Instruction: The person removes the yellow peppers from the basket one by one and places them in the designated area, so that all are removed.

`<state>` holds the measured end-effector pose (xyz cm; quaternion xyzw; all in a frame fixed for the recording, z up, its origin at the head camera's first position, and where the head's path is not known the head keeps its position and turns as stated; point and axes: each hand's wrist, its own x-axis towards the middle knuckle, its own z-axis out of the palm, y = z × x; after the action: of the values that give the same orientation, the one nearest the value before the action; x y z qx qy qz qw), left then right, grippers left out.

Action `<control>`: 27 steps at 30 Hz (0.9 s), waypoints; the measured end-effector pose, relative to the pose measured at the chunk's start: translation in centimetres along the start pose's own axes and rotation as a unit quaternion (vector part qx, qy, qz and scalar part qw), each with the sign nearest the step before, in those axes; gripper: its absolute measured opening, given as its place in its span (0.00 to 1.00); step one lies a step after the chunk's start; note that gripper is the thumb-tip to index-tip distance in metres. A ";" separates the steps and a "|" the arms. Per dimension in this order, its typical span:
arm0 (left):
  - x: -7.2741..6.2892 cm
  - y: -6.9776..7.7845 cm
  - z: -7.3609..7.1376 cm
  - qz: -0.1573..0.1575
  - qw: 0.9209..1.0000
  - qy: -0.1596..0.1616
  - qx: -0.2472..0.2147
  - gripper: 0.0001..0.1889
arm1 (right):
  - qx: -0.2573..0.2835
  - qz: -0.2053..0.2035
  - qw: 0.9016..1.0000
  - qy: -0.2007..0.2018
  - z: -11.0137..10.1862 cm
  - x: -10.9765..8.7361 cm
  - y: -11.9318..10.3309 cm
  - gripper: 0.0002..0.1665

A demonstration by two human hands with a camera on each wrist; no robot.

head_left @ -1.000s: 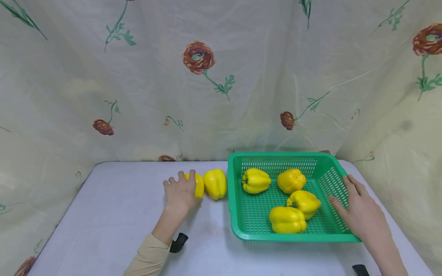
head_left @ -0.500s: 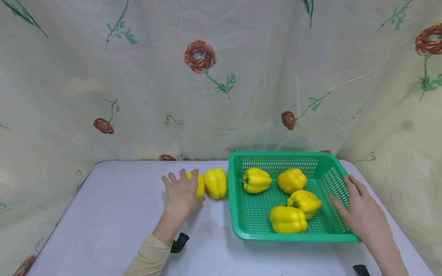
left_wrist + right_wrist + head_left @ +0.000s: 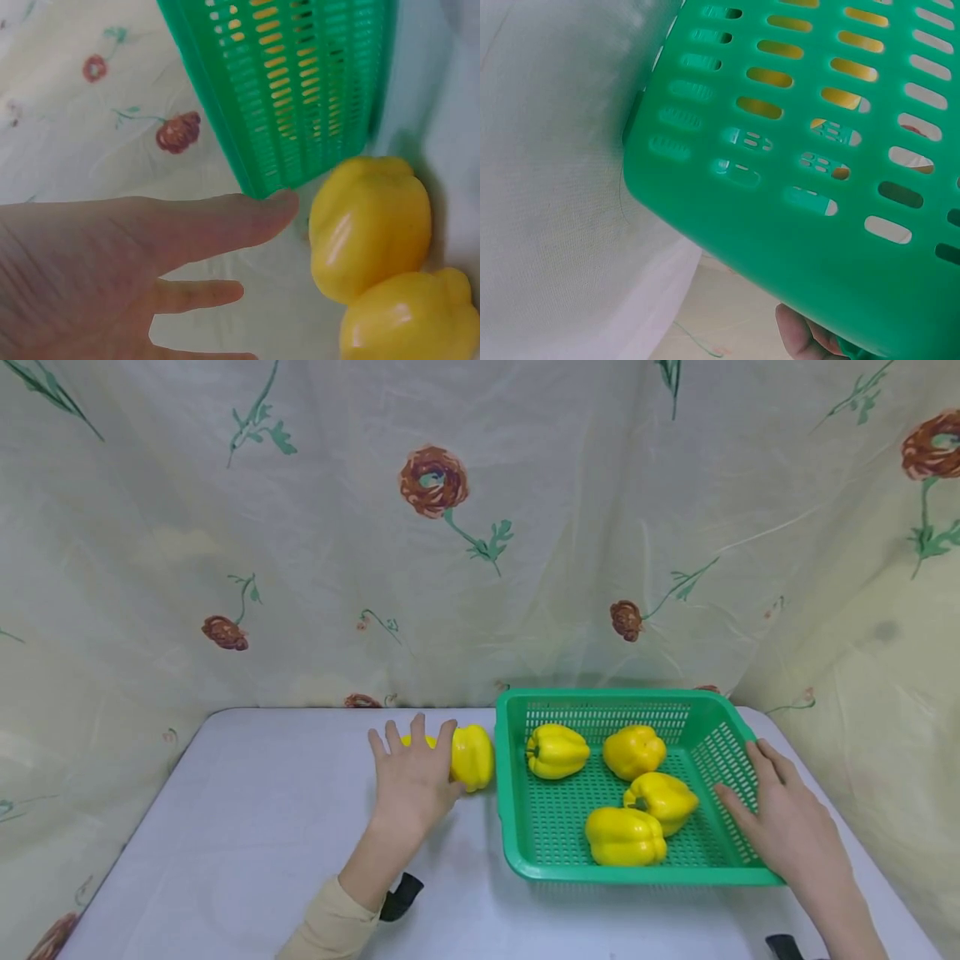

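My left hand is over the table with its fingers spread, holding nothing. It overlaps two yellow bell peppers in the head view; the left bell pepper is mostly hidden behind it. Just left of the green plastic basket lies the right bell pepper. The left wrist view shows a gap between my thumb and the nearer bell pepper. My right hand holds the basket's right rim, thumb over the inside, fingertips showing at the rim in the right wrist view.
Inside the basket lie several yellow bell peppers, including one at the back left and one at the front. A white cloth covers the table. A flowered curtain hangs behind and beside it.
My left hand has shifted right and slightly away, its fingers spreading wider over the two loose bell peppers. My right hand and the basket stay where they were.
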<state>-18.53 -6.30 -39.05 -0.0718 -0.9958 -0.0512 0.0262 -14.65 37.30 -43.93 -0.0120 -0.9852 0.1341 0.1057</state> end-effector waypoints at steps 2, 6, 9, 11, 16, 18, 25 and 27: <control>-0.2 0.4 -0.2 0.006 1.000 0.010 -0.003 0.43 | 0.001 0.000 1.000 -0.001 0.0 0.0 0.0 0.50; -0.6 1.3 -0.4 0.018 0.999 0.027 -0.006 0.41 | 0.000 0.001 1.000 0.000 0.1 -0.1 -0.1 0.49; -1.0 1.9 -0.5 0.032 0.999 0.042 -0.002 0.39 | 0.000 0.000 1.000 0.001 0.0 -0.1 0.0 0.49; -1.4 2.4 -0.6 0.042 0.998 0.053 0.004 0.39 | 0.000 -0.001 1.000 0.002 0.0 -0.1 0.0 0.49; -1.9 3.6 -0.4 0.069 0.994 0.083 0.004 0.37 | 0.000 -0.001 1.000 0.001 0.0 0.0 0.0 0.49; -2.0 4.0 -0.3 0.077 0.993 0.089 0.003 0.36 | 0.000 -0.002 1.000 0.001 0.0 -0.1 0.0 0.50; -2.4 5.2 0.4 0.100 0.989 0.106 0.003 0.35 | 0.002 0.000 1.000 0.000 0.0 -0.1 0.0 0.50; -2.5 5.4 0.6 0.109 0.988 0.110 0.004 0.34 | 0.001 0.000 1.000 0.001 0.0 -0.1 0.0 0.50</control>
<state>-15.26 -1.24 -39.23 -0.1741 -0.9732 -0.0518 0.1411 -14.59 37.32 -43.93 -0.0122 -0.9851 0.1347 0.1062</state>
